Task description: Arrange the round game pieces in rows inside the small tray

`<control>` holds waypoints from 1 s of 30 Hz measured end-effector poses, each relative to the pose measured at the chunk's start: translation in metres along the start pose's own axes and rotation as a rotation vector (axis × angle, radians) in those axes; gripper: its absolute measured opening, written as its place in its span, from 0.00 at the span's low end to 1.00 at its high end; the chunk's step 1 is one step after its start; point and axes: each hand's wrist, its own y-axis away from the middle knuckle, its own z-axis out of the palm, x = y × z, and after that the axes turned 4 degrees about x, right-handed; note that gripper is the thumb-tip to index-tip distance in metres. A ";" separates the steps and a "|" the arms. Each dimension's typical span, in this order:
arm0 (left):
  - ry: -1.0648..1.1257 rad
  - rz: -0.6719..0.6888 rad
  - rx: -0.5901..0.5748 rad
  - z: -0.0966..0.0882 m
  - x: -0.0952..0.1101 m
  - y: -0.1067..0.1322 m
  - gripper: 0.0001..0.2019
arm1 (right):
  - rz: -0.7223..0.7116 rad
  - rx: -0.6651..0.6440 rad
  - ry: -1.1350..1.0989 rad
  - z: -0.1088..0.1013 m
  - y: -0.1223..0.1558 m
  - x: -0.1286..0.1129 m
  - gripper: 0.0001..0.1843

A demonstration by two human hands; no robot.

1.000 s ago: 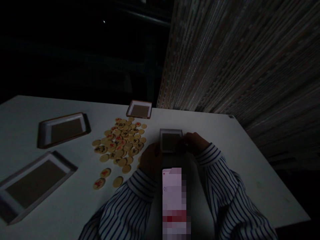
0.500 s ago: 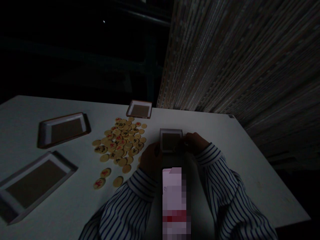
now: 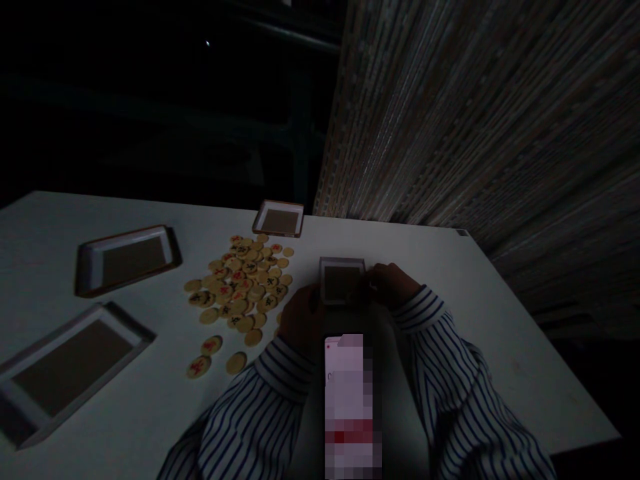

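Note:
A small pale-rimmed box or tray [image 3: 342, 262] with a brown inner floor lies between my hands. My left hand [image 3: 299, 315] is closed at its left edge, fingers partly lost in shadow. At the opposite edge my right hand [image 3: 393, 285] is closed with curled fingers at the rim. Just to the left of my left hand spreads a pile of round wooden Chinese chess pieces [image 3: 239, 280], some marked in red and some in black characters. Nearer me, below the small box, a phone [image 3: 344, 373] shows a lit screen, partly pixelated.
Three other shallow boxes or lids lie open side up on the white table [image 3: 480, 347]: one at the back [image 3: 280, 220], one at the left [image 3: 127, 259], one at the near left [image 3: 75, 367]. A strand curtain [image 3: 430, 113] hangs behind the table. The light is dim.

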 end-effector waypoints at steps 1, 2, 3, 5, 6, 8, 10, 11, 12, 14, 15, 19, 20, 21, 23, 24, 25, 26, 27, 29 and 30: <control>0.002 0.000 0.004 0.000 0.000 0.000 0.15 | -0.003 0.030 -0.021 0.001 0.001 0.002 0.10; 0.005 0.003 0.007 0.000 0.001 0.000 0.15 | -0.001 0.064 -0.048 0.003 0.002 0.004 0.11; 0.008 0.007 0.008 -0.001 0.001 0.001 0.15 | 0.007 0.095 -0.076 0.004 0.003 0.006 0.12; 0.010 0.012 -0.001 -0.002 0.002 0.002 0.15 | 0.035 0.145 -0.129 0.006 0.008 0.008 0.14; 0.005 0.013 -0.007 -0.002 0.003 0.002 0.16 | 0.052 0.164 -0.153 0.007 0.011 0.009 0.15; -0.016 0.011 -0.012 -0.003 0.004 0.003 0.17 | 0.094 0.193 -0.198 0.010 0.018 0.009 0.19; -0.030 0.014 -0.018 -0.003 0.005 0.004 0.18 | 0.135 0.213 -0.249 0.016 0.028 0.007 0.21; -0.033 0.020 -0.019 -0.003 0.005 0.005 0.18 | 0.154 0.223 -0.278 0.020 0.033 0.005 0.24; -0.034 0.028 -0.024 -0.003 0.004 0.005 0.18 | 0.173 0.228 -0.307 0.024 0.038 0.002 0.26; -0.035 0.045 -0.032 -0.002 0.003 0.006 0.18 | 0.222 0.227 -0.339 0.033 0.046 -0.005 0.29; -0.037 0.052 -0.035 -0.002 0.003 0.006 0.17 | 0.249 0.229 -0.346 0.036 0.049 -0.009 0.29; -0.038 0.069 -0.022 0.001 -0.001 0.005 0.16 | 0.353 0.264 -0.358 0.044 0.049 -0.022 0.24; -0.037 0.076 -0.024 0.001 -0.002 0.005 0.16 | 0.365 0.256 -0.359 0.045 0.047 -0.023 0.24; -0.033 0.083 -0.029 0.002 -0.003 0.005 0.16 | 0.369 0.247 -0.354 0.045 0.045 -0.025 0.24; -0.012 0.100 -0.051 0.002 -0.005 0.004 0.17 | 0.368 0.246 -0.335 0.045 0.041 -0.025 0.24; 0.000 0.107 -0.061 0.003 -0.005 0.004 0.17 | 0.361 0.252 -0.326 0.046 0.039 -0.025 0.24; 0.011 0.116 -0.069 0.003 -0.006 0.003 0.17 | 0.355 0.256 -0.322 0.047 0.038 -0.025 0.23; 0.018 0.125 -0.073 0.003 -0.006 0.003 0.17 | 0.349 0.260 -0.323 0.049 0.037 -0.024 0.23; 0.020 0.133 -0.071 0.003 -0.006 0.003 0.17 | 0.342 0.266 -0.327 0.051 0.037 -0.023 0.22; 0.003 0.142 -0.059 0.002 -0.006 0.003 0.17 | 0.327 0.273 -0.333 0.054 0.037 -0.022 0.21; -0.010 0.142 -0.053 0.002 -0.005 0.002 0.17 | 0.326 0.276 -0.333 0.055 0.037 -0.021 0.21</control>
